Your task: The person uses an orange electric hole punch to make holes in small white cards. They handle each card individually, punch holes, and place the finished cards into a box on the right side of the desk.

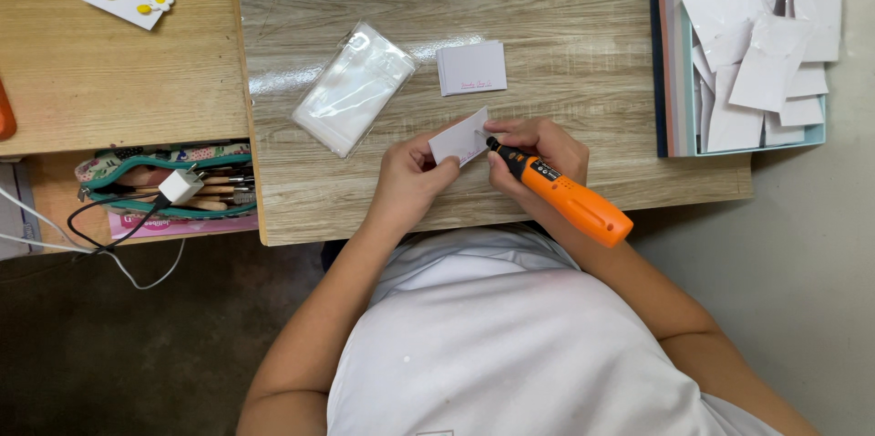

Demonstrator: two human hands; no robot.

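Card (460,137) pinched in my left hand (407,183), just below the card stack (471,67); my right hand (538,152) grips the orange rotary tool (561,194), tip touching it. Right of the stack, the box (676,62) holds many cards; the stack looks unworked.

A long orange plastic rotary tool with a black tip (561,194) is showing mid-frame beside a small white paper card (458,138) on a pale grey wood-grain board (565,26).
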